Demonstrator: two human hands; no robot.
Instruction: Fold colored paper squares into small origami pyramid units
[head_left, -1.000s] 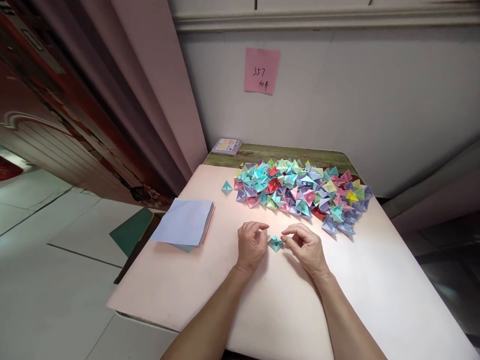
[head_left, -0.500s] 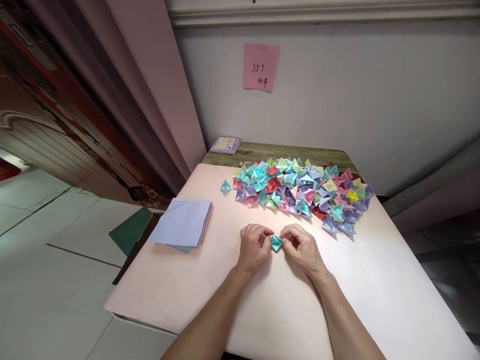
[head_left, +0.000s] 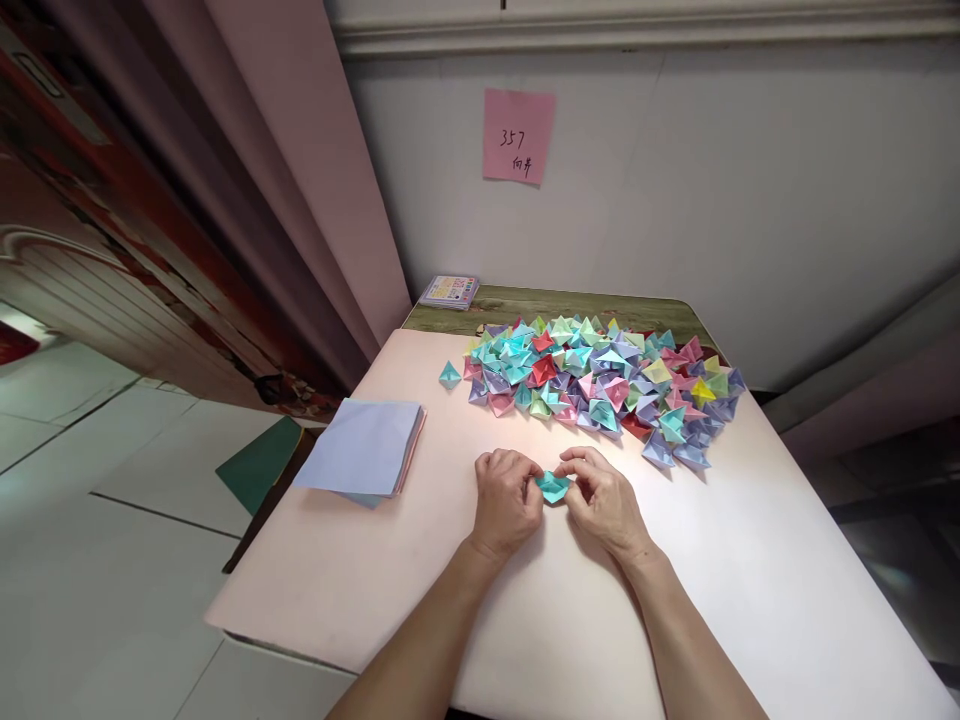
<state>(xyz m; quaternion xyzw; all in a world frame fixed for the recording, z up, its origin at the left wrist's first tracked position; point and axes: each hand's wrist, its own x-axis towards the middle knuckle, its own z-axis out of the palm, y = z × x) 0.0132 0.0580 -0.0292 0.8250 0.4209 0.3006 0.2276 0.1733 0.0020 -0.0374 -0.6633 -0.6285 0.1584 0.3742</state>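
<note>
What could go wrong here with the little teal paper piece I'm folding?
The left hand and right hand both pinch the teal paper piece; a hard pull might tear or crush it. The stack of sheets sits at the edge of the table and might slide off if nudged.

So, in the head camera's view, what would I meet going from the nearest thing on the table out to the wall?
left hand and right hand, both pinching the teal folded piece → pile of folded paper shapes → small paper pack at the far edge → pink note on the wall
</note>
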